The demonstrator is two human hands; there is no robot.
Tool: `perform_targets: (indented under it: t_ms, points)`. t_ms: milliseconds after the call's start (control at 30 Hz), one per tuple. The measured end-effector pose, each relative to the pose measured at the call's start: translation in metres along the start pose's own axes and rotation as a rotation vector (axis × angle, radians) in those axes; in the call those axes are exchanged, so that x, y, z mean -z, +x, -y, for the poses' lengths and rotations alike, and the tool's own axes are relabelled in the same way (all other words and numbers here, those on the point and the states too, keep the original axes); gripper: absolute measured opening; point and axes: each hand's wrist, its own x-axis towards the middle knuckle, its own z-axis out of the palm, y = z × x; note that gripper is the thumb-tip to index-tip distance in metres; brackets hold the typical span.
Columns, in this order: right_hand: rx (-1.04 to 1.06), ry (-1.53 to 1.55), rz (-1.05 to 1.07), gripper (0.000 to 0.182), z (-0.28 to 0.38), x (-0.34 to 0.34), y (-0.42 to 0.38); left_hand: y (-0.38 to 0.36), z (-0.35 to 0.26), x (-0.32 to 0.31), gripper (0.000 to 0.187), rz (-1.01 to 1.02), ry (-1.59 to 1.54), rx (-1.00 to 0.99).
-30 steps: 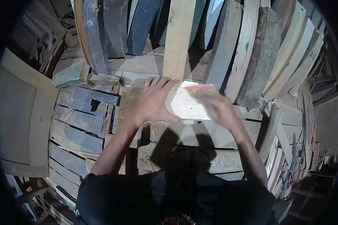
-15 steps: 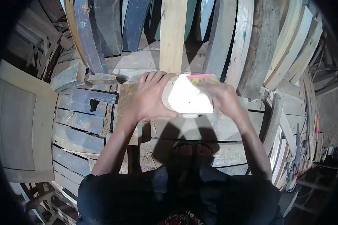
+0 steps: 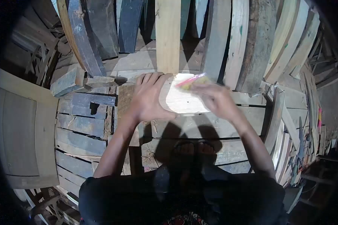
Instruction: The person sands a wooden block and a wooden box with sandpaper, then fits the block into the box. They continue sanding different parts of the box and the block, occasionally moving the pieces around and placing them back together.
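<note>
The left hand (image 3: pixel 150 98), thumb and fingers spread, grips the pale, flat wooden piece (image 3: pixel 184 98) at its nine o'clock edge; the right hand (image 3: pixel 216 98), fingers curled, holds the blurred pink-and-yellow object (image 3: pixel 193 81) on its upper face.

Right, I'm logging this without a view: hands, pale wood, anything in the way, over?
Left hand gripping pale wood. Right hand holding pink-and-yellow item, blurred, over the wood. Tall plank just beyond; nothing seen blocking.

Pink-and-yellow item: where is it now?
Head view, upper middle: the pink-and-yellow item is in the right hand, at the pale board that the left hand holds.
</note>
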Motion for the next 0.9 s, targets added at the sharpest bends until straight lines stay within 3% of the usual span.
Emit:
perform_targets:
  t_ms: [33, 100, 200, 300, 333, 467, 600, 767, 833, 867, 900]
  points:
    - [-0.046, -0.002, -0.066, 0.039, -0.006, 0.007, 0.006, 0.0, -0.001, 0.0, 0.121, 0.005, -0.001, 0.004]
    - [0.092, -0.16, 0.02, 0.041, 0.006, 0.007, -0.002, 0.002, 0.0, 0.002, 0.122, 0.009, 0.008, 0.007]
    - [0.232, -0.002, 0.174, 0.044, 0.025, -0.011, -0.017, -0.004, -0.005, 0.003, 0.125, 0.011, -0.011, 0.027]
    - [-0.157, 0.014, 0.013, 0.047, -0.005, 0.015, -0.003, -0.004, -0.006, 0.002, 0.125, 0.028, -0.034, 0.037]
    - [-0.294, 0.191, -0.051, 0.044, -0.01, 0.018, 0.001, -0.004, -0.007, 0.004, 0.125, 0.052, -0.035, 0.059]
    - [0.261, -0.006, 0.177, 0.033, 0.032, -0.005, -0.021, -0.007, -0.005, 0.003, 0.123, 0.019, -0.009, 0.008]
    - [-0.284, 0.152, -0.041, 0.033, -0.015, 0.021, -0.005, -0.001, -0.003, 0.002, 0.124, 0.022, -0.032, 0.045]
    - [0.238, -0.057, 0.145, 0.038, 0.022, -0.003, -0.024, -0.005, -0.001, 0.001, 0.125, 0.0, -0.025, -0.004]
    - [0.128, 0.027, 0.05, 0.039, -0.005, 0.001, -0.014, -0.006, -0.006, 0.002, 0.125, 0.02, -0.063, 0.029]
    - [-0.128, 0.096, -0.012, 0.036, -0.015, 0.011, -0.009, -0.003, -0.002, 0.003, 0.126, 0.02, -0.071, 0.02]
    - [-0.131, 0.057, -0.041, 0.035, -0.016, 0.012, -0.012, -0.004, -0.004, 0.003, 0.126, 0.028, -0.051, 0.024]
